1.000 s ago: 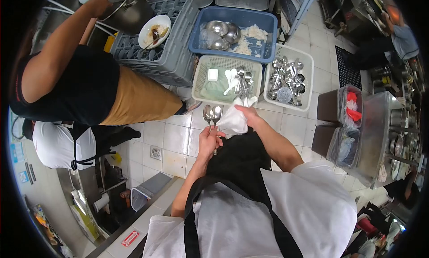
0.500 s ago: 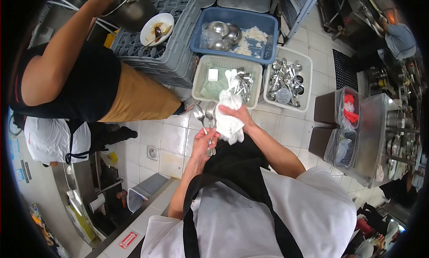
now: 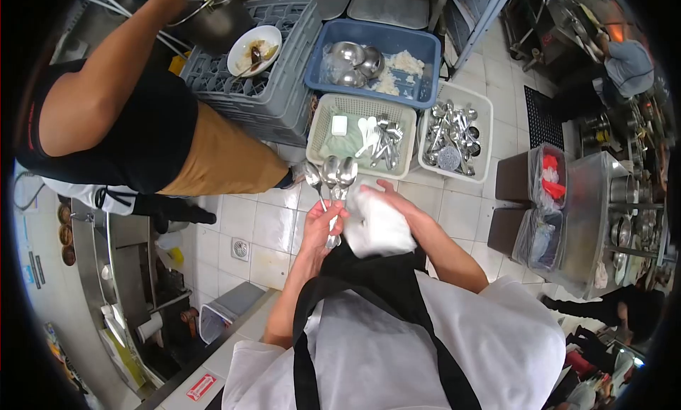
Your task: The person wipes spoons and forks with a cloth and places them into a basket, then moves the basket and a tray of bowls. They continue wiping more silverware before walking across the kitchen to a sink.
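Observation:
My left hand [image 3: 323,227] is closed around the handles of several metal spoons [image 3: 346,170], their bowls fanned out and pointing away from me. To their right, a white cloth [image 3: 383,229], smeared by motion, hangs from my right hand [image 3: 394,199], apart from the spoon bowls. Just beyond both hands stands a cream perforated basket [image 3: 316,153]. In it lie white spoons [image 3: 367,135], metal cutlery [image 3: 386,146] and a small white square item [image 3: 340,125].
A white bin [image 3: 484,154] of metal utensils stands right of the basket. Behind is a blue tub [image 3: 433,76] with metal bowls and rice-like scraps. Stacked grey racks [image 3: 284,101] carry a soiled plate [image 3: 268,37]. A co-worker [image 3: 159,137] stands close on the left; brown bins [image 3: 512,176] stand right.
The cloth has swung right and towards me, away from the spoons. More spoon bowls now show in my left hand, which has stayed in nearly the same place.

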{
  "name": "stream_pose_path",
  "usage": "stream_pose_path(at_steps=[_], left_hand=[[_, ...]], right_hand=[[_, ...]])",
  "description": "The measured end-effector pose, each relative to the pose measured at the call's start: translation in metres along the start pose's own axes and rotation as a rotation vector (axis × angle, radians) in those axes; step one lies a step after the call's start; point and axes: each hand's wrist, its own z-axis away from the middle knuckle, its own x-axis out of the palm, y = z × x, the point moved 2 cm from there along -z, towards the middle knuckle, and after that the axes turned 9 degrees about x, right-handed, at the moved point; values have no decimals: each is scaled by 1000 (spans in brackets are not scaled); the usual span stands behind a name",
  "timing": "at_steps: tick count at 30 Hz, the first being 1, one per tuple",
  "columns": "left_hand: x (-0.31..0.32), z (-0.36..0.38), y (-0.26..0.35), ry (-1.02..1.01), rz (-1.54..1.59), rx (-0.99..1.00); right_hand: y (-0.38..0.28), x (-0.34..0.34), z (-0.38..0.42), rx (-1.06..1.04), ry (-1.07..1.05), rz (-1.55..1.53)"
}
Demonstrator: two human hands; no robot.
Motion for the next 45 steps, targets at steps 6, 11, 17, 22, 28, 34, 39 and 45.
stream_pose_path(at_steps=[6, 11, 17, 22, 28, 34, 39, 45], left_hand=[[-3, -6, -8, -4, -40, -36], [-7, 1, -32, 30, 146, -20], [-5, -8, -23, 8, -84, 138], [1, 0, -2, 15, -321, 32], [15, -27, -43, 113, -438, 190], [-2, -48, -64, 168, -210, -131], [-10, -32, -37, 362, -13, -73], [-85, -8, -45, 608, 322, 139]], right_hand=[[-45, -3, 20, -207, -222, -569], [-48, 21, -9, -218, -447, -107], [-26, 36, -14, 24, -668, -416], [-34, 14, -40, 68, -570, -633], [12, 17, -43, 317, -701, -448], [18, -21, -162, 562, -752, -315], [27, -29, -180, 508, -629, -269], [-9, 94, -64, 189, -648, 313]])
